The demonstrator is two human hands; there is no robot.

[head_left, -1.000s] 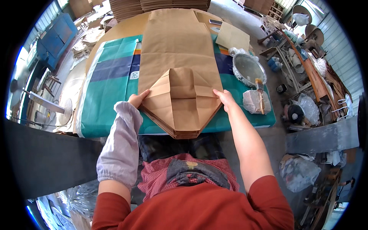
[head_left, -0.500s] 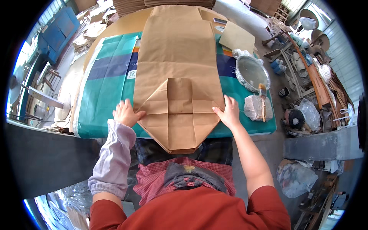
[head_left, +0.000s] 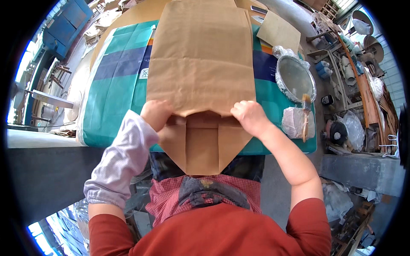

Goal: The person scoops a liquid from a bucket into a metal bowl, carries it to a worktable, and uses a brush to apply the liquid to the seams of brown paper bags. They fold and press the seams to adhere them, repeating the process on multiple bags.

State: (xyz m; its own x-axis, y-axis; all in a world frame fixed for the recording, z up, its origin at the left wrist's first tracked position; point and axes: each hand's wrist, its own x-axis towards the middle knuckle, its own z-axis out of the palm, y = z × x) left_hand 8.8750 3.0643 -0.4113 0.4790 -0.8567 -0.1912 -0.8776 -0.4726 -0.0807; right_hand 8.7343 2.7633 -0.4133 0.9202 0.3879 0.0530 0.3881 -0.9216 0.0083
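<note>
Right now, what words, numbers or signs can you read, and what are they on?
Green-and-blue sheet, left of the brown paper: small white letters; I won't copy them.
Same sheet, just below: a white square sign with dark crossing lines.
Same sheet, right of the paper: tiny white letters, too small to read.
Grey cloth at the waist: a yellowish patch, too small to read.
Brown paper: no print visible.

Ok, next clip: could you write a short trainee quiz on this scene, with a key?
1. True or false: the left grip and the right grip both touch the brown paper.
2. What does the brush lie on?
A) the pale bundle
B) the round tub
C) the blue cabinet
3. Fill in: the pale loose sleeve covers the ____ forearm.

Key: 1 true; 2 A; 3 left.
</note>
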